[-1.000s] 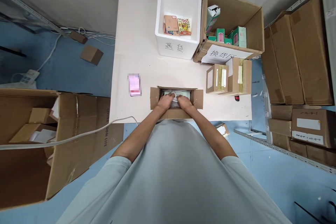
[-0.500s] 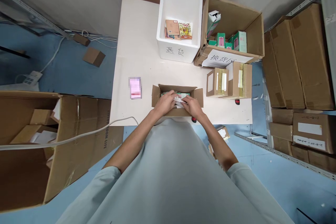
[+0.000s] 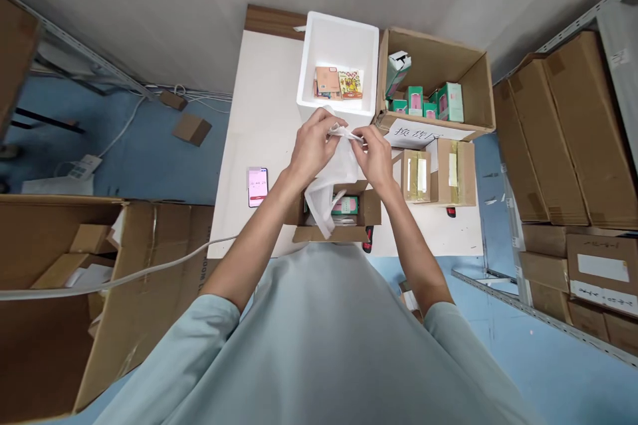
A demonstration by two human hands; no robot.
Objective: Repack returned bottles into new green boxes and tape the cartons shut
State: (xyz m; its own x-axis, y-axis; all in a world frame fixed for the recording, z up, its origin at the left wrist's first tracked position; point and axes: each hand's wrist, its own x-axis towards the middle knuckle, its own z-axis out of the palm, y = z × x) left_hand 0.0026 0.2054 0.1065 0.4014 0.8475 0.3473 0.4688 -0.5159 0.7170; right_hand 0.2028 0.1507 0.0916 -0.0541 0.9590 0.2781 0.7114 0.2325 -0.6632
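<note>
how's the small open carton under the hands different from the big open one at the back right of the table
The small carton is clearly smaller than the large carton.
White plastic hangs over the small carton; none hangs over the large carton.
The large carton has a handwritten paper sheet on its front; none shows on the small carton.
Both are open brown cardboard with green packaging inside.

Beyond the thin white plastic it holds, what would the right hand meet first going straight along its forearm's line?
Probably the front wall of the white foam box, past the thin white plastic in the right hand. Depth is unclear; the hand might pass above it.
</note>
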